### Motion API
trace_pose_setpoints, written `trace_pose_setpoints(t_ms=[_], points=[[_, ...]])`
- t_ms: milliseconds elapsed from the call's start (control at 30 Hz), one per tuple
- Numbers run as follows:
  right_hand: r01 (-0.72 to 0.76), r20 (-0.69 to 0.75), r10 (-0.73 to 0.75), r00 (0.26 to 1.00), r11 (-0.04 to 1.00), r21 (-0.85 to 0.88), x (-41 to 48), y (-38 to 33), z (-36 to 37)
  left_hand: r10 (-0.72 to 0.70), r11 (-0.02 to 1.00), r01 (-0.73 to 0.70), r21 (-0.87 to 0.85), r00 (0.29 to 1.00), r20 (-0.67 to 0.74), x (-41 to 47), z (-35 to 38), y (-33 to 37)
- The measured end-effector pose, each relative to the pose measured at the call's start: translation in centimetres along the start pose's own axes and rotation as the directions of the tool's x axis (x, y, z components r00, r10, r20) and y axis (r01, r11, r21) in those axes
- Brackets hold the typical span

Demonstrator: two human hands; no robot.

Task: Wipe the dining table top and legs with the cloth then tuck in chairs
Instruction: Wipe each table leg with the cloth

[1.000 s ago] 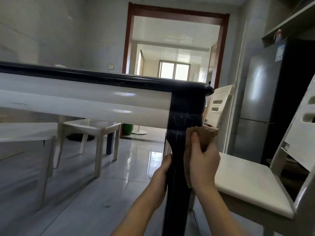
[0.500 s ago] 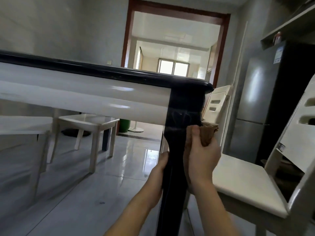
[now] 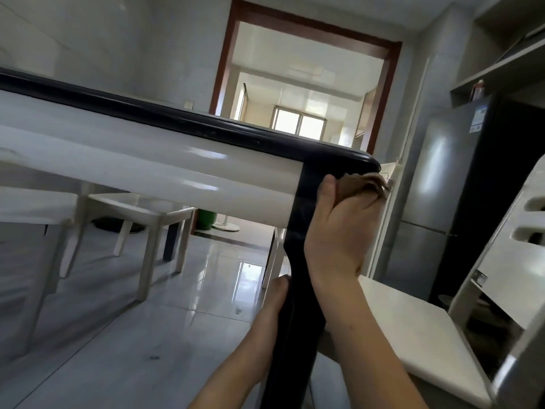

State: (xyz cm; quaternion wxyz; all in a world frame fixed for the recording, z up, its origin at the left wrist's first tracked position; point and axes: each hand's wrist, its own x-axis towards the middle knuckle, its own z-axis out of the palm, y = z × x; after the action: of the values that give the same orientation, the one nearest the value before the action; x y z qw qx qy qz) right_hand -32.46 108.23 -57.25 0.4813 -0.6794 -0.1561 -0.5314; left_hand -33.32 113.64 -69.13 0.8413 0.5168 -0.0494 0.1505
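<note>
I look up from low beside the dining table [image 3: 165, 169], which has a black top edge and a white apron. Its black corner leg [image 3: 298, 305] runs down the middle of the view. My right hand [image 3: 339, 228] presses a brown cloth [image 3: 362, 184] against the top of that leg, just under the tabletop corner. My left hand [image 3: 275, 302] grips the leg lower down from its left side, its fingers hidden behind the leg. A white chair [image 3: 413, 329] stands pulled out close on the right.
White chairs [image 3: 147, 219] stand under the table's far side on the glossy tiled floor. A grey fridge [image 3: 460, 202] stands at the right with a shelf above it. A brown-framed doorway [image 3: 306, 84] opens behind. A green bin [image 3: 206, 219] sits near it.
My right hand has slid the cloth up the leg, from its middle to just under the tabletop corner. My left hand stays gripping the leg lower down. The view has tilted.
</note>
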Motion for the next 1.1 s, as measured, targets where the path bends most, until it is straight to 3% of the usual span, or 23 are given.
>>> trace_pose_setpoints(t_ms=[67,133,233,300,367,433,500,533,600,667,733,800,867,933,1000,1033,1100], points=[[0.084,0.035,-0.083,0.996,0.996,-0.006,-2.3,1.2,-0.3,-0.019,0.983,0.036,0.179,0.995,-0.096,2.6,-0.2,-0.3],[0.169,0.072,-0.179,0.981,0.978,0.121,-5.3,3.9,-1.1,-0.011,0.946,0.050,0.321,0.992,-0.123,5.1,-0.9,-1.2],[0.033,0.205,-0.116,0.972,0.928,0.372,-7.6,7.1,-2.4,-0.063,0.918,0.108,0.382,0.990,-0.129,7.0,-1.4,-2.2],[-0.040,0.263,-0.069,0.962,0.922,0.386,-6.6,7.1,-2.5,-0.066,0.909,0.125,0.397,0.985,-0.159,7.0,-0.7,-1.6],[-0.004,0.216,-0.076,0.973,0.938,0.347,-4.1,5.1,-2.0,-0.078,0.918,0.141,0.370,0.980,-0.181,6.3,0.1,-0.6],[0.080,0.126,-0.103,0.987,0.982,0.173,-1.3,2.0,-0.8,-0.096,0.893,0.177,0.414,0.973,-0.209,5.4,0.3,0.4],[0.045,0.050,-0.043,0.998,0.998,-0.046,0.1,-0.2,0.2,-0.103,0.883,0.190,0.430,0.971,-0.218,5.2,0.3,0.8],[0.045,0.038,-0.043,0.998,0.997,-0.067,0.1,-0.3,0.2,-0.097,0.892,0.188,0.411,0.968,-0.231,5.4,0.5,0.9],[0.019,0.048,-0.026,0.999,0.992,0.122,-0.4,1.1,-0.3,-0.062,0.905,0.164,0.392,0.963,-0.261,5.4,0.4,0.8],[-0.115,0.029,0.111,0.993,0.947,0.299,-0.8,2.8,-1.3,-0.031,0.881,0.110,0.460,0.984,-0.176,5.7,0.1,0.1],[-0.201,-0.009,0.215,0.977,0.923,0.328,-0.7,3.2,-1.4,-0.017,0.867,0.085,0.490,0.990,-0.142,5.4,0.0,0.1],[-0.216,-0.038,0.232,0.972,0.945,0.247,-0.9,2.0,-0.6,0.003,0.872,0.083,0.482,0.985,-0.174,5.1,0.1,0.0],[-0.147,-0.059,0.145,0.988,0.989,-0.017,-1.8,0.1,0.8,0.031,0.891,0.055,0.450,0.983,-0.183,5.2,0.2,-0.2],[-0.090,0.010,0.096,0.995,0.963,-0.253,-3.6,-1.2,1.9,0.017,0.904,0.049,0.425,0.989,-0.150,5.2,0.2,-0.3],[-0.020,-0.017,0.016,1.000,0.944,-0.330,-3.8,-0.5,2.1,0.027,0.927,0.024,0.373,0.991,-0.129,6.0,0.0,-0.9],[0.011,-0.063,-0.029,0.998,0.964,-0.267,-3.4,0.4,1.9,0.008,0.928,0.037,0.372,0.993,-0.118,6.2,0.1,-1.0],[0.060,-0.163,-0.050,0.985,0.997,0.057,-2.4,1.7,0.8,-0.002,0.908,0.070,0.414,0.987,-0.162,6.2,-0.3,-1.2]])
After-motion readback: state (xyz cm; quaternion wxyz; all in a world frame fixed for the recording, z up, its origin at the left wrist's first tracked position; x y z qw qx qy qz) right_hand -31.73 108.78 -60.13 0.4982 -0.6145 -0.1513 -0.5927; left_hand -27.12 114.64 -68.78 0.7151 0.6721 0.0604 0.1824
